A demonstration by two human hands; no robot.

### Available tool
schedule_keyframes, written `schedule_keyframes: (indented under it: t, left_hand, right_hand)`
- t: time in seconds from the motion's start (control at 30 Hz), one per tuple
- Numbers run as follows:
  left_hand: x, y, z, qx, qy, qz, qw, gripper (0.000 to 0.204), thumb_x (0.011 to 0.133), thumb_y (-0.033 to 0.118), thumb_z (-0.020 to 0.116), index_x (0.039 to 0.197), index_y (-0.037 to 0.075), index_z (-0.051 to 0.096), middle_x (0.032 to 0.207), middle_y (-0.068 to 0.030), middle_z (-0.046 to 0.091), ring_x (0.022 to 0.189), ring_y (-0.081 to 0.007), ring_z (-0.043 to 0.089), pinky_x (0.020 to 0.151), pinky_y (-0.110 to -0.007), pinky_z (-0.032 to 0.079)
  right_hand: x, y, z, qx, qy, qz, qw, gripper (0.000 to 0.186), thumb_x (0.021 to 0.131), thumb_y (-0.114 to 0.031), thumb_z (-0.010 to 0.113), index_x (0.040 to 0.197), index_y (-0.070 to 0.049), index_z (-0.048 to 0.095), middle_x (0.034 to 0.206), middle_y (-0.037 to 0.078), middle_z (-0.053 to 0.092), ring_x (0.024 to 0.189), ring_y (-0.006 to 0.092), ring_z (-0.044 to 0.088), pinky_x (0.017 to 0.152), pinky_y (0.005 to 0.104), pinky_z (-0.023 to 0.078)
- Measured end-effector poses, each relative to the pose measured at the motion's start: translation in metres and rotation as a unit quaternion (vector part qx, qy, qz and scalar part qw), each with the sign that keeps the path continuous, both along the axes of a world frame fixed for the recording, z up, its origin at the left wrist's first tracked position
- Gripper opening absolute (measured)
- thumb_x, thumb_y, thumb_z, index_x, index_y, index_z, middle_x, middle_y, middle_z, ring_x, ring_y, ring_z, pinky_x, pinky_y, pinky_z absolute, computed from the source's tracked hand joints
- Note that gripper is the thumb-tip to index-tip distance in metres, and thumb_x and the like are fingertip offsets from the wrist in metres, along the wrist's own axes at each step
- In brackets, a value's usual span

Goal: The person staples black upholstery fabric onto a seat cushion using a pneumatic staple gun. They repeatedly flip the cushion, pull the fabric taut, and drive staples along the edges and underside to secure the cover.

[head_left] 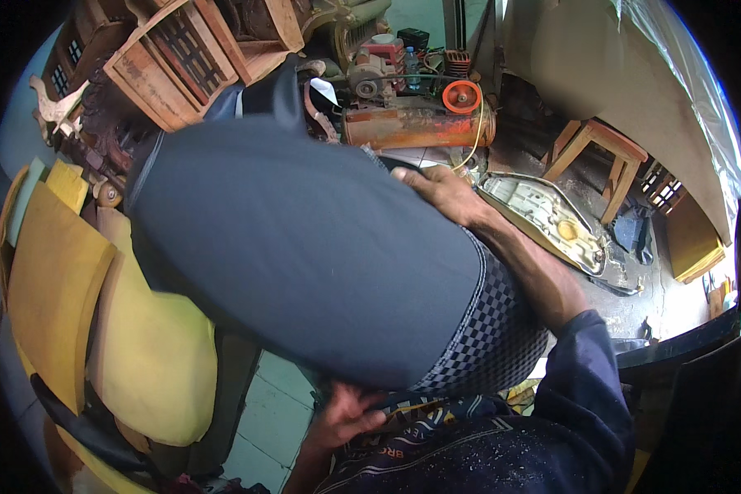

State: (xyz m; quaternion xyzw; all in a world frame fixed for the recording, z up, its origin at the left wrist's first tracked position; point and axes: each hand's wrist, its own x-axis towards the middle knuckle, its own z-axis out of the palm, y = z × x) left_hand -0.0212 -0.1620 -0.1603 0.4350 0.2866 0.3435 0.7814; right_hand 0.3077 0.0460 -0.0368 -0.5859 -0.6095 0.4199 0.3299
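A large motorcycle seat [296, 255] spans the middle of the view, slanting from upper left to lower right. Its cover is smooth dark grey, with a black-and-grey checkered panel [494, 321] joined by pale stitching at the right end. My right hand [449, 195] is closed over the far edge, thumb and fingers against the cover, the forearm lying along the checkered end. At the near edge, my left hand [346, 416] curls its fingers against the seat's lower rim; they are slightly blurred and partly hidden by it. The seat's underside is out of sight.
Yellow foam pieces [160, 354] stand at the left. Wooden furniture [181, 62] is piled at the upper left. Behind the seat lies an orange air compressor [420, 128]. An upturned seat base [543, 218] rests on the floor at right, near a wooden stool [605, 144].
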Motion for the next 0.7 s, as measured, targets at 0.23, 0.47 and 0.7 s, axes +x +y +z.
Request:
schedule_keyframes:
  t: [0.23,0.47,0.7]
  left_hand:
    - [-0.009,-0.017,0.011,0.225,0.239,-0.322,0.888,0.058,0.105,0.033,0.065,0.156,0.011,0.05,0.164,-0.0149,0.042,0.151,-0.0326,0.04,0.121,-0.046,0.039]
    - [-0.014,0.091,0.137,0.507,0.408,0.06,0.757,0.061,0.091,0.026,0.08,0.142,0.0,0.059,0.131,-0.021,0.069,0.121,-0.0394,0.066,0.105,-0.046,0.051]
    - [0.016,0.209,0.127,0.388,0.57,-0.159,0.707,0.044,0.092,0.041,0.078,0.108,0.0,0.071,0.077,-0.0219,0.07,0.075,-0.0423,0.069,0.071,-0.049,0.053]
  right_hand:
    - [-0.046,-0.037,-0.04,0.074,-0.263,0.251,0.929,0.072,0.106,-0.06,0.049,0.115,0.007,0.072,0.115,0.032,0.07,0.119,0.0415,0.066,0.104,0.0509,0.05]
    - [-0.118,-0.018,-0.034,0.147,-0.252,0.355,0.888,0.056,0.105,-0.053,0.055,0.11,-0.001,0.076,0.1,0.031,0.073,0.099,0.0477,0.071,0.088,0.0542,0.057]
    - [-0.071,0.01,-0.003,0.015,-0.211,0.415,0.885,0.051,0.104,-0.047,0.06,0.105,0.002,0.074,0.088,0.026,0.073,0.091,0.0479,0.072,0.086,0.054,0.057]
